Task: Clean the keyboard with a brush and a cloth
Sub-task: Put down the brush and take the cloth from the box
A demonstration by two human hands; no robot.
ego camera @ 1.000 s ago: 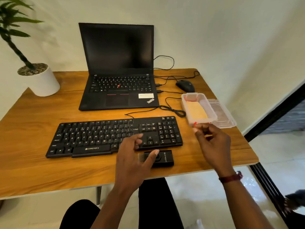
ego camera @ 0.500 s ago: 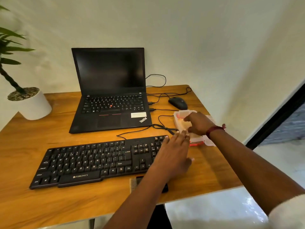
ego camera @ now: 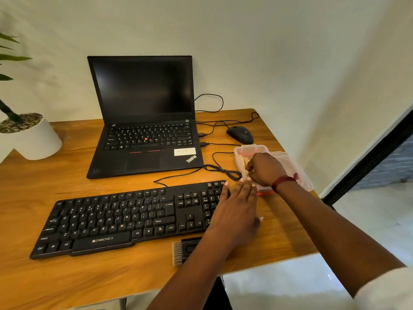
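The right hand (ego camera: 266, 170) is dipping into the plastic box (ego camera: 250, 149) just right of the keyboard (ego camera: 125, 218), seemingly pinching the yellow cloth (ego camera: 241, 161). The left hand (ego camera: 237, 209) is lying flat and open over the numpad end, and the brush (ego camera: 183, 250) is sitting near-side on the worktop (ego camera: 67, 283).

Wooden table (ego camera: 67, 283) carries laptop (ego camera: 143, 139), keyboard (ego camera: 116, 220), brush (ego camera: 185, 249), mouse (ego camera: 240, 134), container (ego camera: 250, 148) and plant pot (ego camera: 38, 142)

the right hand (ego camera: 264, 168) has gone from the air into the plastic container (ego camera: 250, 149), fingers now curled on the cloth (ego camera: 242, 161), while the left hand (ego camera: 237, 211) has left the brush (ego camera: 181, 251) for the keyboard (ego camera: 125, 218)'s right end, fingers straight.
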